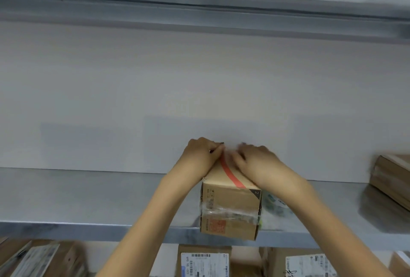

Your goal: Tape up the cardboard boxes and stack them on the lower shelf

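A small cardboard box point(230, 208) stands at the front edge of a steel shelf point(88, 199). It has a red stripe across its top and clear tape wrapped round its front face. My left hand point(202, 154) lies on the far left part of the box top, fingers curled and thumb pinching at the far edge. Beside it on the far right part of the top, my right hand point(255, 161) is blurred by motion, its fingers lying flat on the top. What is under the fingertips is hidden.
A blurred green-and-white thing point(277, 205) lies right of the box. Another brown box point(392, 179) sits at the shelf's right end. Below, labelled boxes point(204, 261) point(306, 263) and a leaning one point(40, 259) fill the lower level. A white wall backs the shelf.
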`<state>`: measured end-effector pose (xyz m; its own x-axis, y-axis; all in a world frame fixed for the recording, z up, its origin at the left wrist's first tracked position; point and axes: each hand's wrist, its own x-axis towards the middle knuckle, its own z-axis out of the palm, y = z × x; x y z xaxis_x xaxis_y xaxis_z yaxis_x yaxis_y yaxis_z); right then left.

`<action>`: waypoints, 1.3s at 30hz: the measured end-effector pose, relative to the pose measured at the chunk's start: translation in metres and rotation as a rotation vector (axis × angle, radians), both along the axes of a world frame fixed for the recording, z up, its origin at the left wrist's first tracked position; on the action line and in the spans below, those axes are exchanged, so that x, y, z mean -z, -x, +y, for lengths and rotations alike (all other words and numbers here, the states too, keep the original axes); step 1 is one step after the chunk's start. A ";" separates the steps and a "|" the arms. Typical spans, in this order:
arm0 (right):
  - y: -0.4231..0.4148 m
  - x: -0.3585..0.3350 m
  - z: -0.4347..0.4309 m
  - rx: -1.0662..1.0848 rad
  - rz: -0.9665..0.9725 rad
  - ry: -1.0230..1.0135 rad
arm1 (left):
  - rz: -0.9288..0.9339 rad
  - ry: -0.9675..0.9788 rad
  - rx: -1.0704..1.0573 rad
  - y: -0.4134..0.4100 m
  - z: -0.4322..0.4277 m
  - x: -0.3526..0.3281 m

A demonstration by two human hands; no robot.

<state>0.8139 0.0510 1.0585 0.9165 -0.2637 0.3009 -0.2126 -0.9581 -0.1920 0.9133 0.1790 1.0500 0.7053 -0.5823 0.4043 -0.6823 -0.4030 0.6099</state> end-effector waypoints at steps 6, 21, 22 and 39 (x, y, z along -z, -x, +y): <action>0.031 0.029 -0.023 -0.056 -0.121 -0.580 | 0.135 0.080 0.024 0.003 0.013 0.004; -0.007 -0.019 0.028 -0.443 0.118 -0.191 | 0.599 0.564 0.071 0.034 0.028 0.032; -0.006 -0.023 0.024 -0.444 0.138 -0.168 | 0.603 0.583 0.072 0.036 0.028 0.035; 0.024 0.003 -0.008 -0.194 -0.161 -0.592 | 0.659 0.789 0.108 0.034 0.034 0.045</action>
<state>0.7895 0.0427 1.0556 0.9198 -0.2609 0.2930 0.0296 -0.6986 -0.7149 0.8794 0.2133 1.0054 0.8848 -0.3924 0.2513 -0.1261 0.3175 0.9398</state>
